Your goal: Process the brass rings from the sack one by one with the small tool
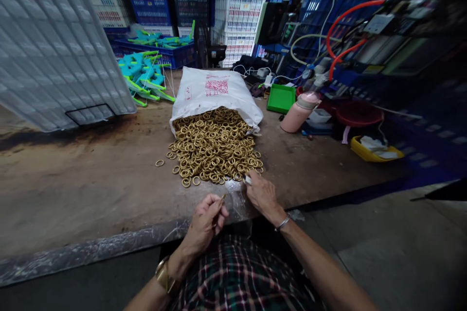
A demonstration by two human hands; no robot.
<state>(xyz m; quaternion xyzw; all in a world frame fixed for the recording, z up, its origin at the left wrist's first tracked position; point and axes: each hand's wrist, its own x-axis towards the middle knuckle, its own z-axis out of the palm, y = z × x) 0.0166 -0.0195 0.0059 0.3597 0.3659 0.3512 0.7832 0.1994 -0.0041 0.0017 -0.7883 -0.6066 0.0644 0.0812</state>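
A heap of gold-coloured rings (215,148) spills from the mouth of a white woven sack (189,90) onto the table. Near the table's front edge, my left hand (207,216) is closed in a pinch on one gold ring (223,198), seen nearly edge-on. My right hand (261,193) is at the heap's near right corner, its fingers curled and closed. A small whitish piece (248,180) shows at its fingertips; what it is, and whether a ring is held there too, I cannot make out. One loose ring (159,163) lies apart on the left.
A tall stack of translucent trays (65,48) stands at the left. Behind it are turquoise and green plastic pieces (144,75). To the right are a green tray (280,98), a pink bottle (297,115) and a yellow tray (375,149). Crates (239,12) line the back.
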